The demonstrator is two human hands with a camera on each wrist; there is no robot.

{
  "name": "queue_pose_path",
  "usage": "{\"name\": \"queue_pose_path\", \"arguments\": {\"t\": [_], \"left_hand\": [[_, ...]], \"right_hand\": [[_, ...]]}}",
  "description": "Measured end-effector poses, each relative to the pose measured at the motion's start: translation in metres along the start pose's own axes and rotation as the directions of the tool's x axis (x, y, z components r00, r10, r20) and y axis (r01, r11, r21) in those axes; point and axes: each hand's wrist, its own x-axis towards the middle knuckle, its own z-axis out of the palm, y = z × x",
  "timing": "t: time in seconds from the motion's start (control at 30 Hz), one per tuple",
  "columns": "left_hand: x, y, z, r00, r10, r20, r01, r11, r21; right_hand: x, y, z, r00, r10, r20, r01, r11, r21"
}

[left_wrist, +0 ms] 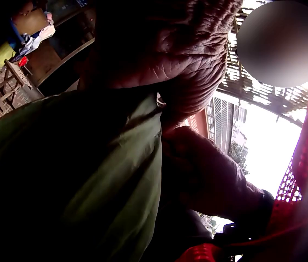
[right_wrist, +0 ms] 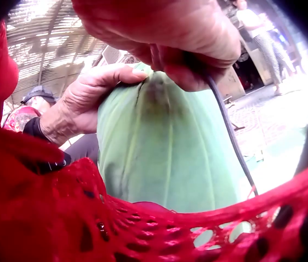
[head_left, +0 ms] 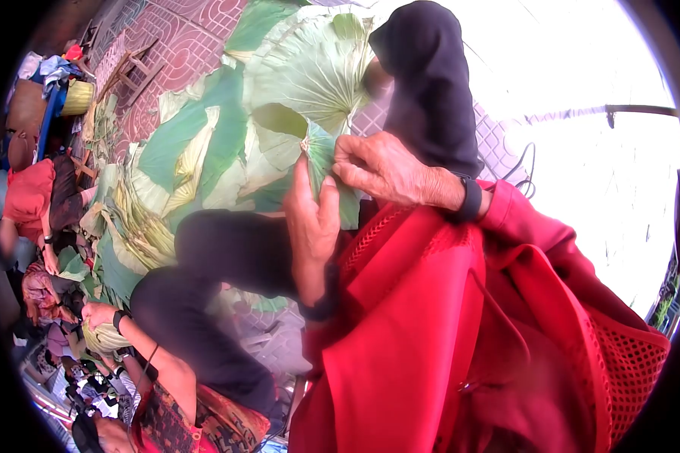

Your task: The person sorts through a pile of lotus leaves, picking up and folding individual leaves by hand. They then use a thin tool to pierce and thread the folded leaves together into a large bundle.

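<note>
A folded green leaf [head_left: 321, 155] is held up between the two hands, its veins meeting at a gathered point. Low on the leaf, my left hand [head_left: 313, 226] grips it between thumb and fingers; the left thumb lies along its edge in the right wrist view. With curled fingers my right hand [head_left: 393, 174] pinches the gathered point, close beside the left fingertips. From the right wrist camera the leaf [right_wrist: 170, 147] hangs wide below both hands, darker near the pinch. In the left wrist view the leaf [left_wrist: 127, 180] is mostly in shadow.
Large leaves [head_left: 302, 68] lie spread on the patterned paving [head_left: 189, 30], with a bundle of yellowish folded leaves [head_left: 143, 226] nearer the knees. Another person in red [head_left: 30, 192] sits at the left; an arm [head_left: 159, 362] reaches in at the lower left. A wooden stool [head_left: 140, 72] stands beyond.
</note>
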Motion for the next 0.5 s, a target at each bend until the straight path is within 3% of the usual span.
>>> {"name": "queue_pose_path", "arguments": {"t": [0.2,0.4,0.5], "left_hand": [[-0.0013,-0.0002,0.0016,0.998,0.06,-0.005,-0.06,0.996,0.071],[-0.0011,-0.0032,0.0006,0.999,-0.018,0.03,0.017,0.999,0.028],[-0.0007,-0.0069,0.0015,0.996,0.059,0.072,-0.067,0.992,0.107]], "right_hand": [[0.0,-0.0001,0.0007,0.999,-0.011,-0.035,0.011,1.0,0.001],[0.0025,0.0027,0.002,0.999,-0.028,-0.032,0.028,1.0,0.006],[0.0029,0.0047,0.0033,0.999,-0.02,-0.026,0.02,1.0,0.006]]}}
